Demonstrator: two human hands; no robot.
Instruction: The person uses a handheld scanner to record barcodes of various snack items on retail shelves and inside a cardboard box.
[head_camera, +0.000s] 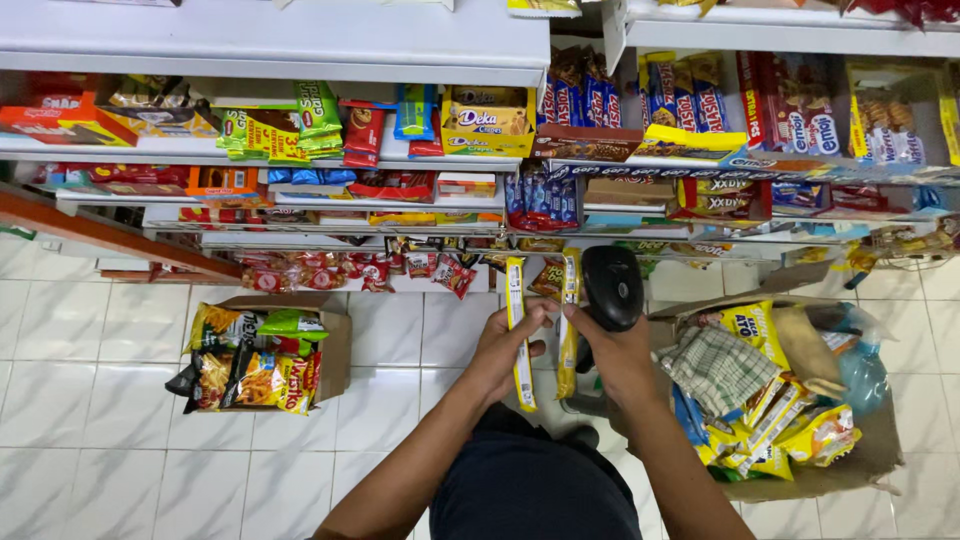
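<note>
Gripping a long yellow snack strip (520, 345) at frame centre, the left hand (500, 352) closes round it; the right hand (618, 350) clasps a black barcode scanner (611, 288) plus a second strip (569, 320). Scanning seems midway (cardboard box (850, 455) at lower right remains full).

Floor (120, 400): white glossy square tiles with thin grey joints.
Left box (335, 340): an open brown cardboard box that stands on the floor tiles, filled with yellow, green and red snack bags.
Right box (860, 460): a larger open cardboard box on the floor, packed with yellow packets, a checked cloth and a clear plastic bag.
Shelves (300, 45): white tiers that step down toward the floor.
Upper tier: a yellow carton (487, 122), green packets (318, 115), blue biscuit packs (578, 100).
Lower tiers: red and orange packets, small sweets in rows.
</note>
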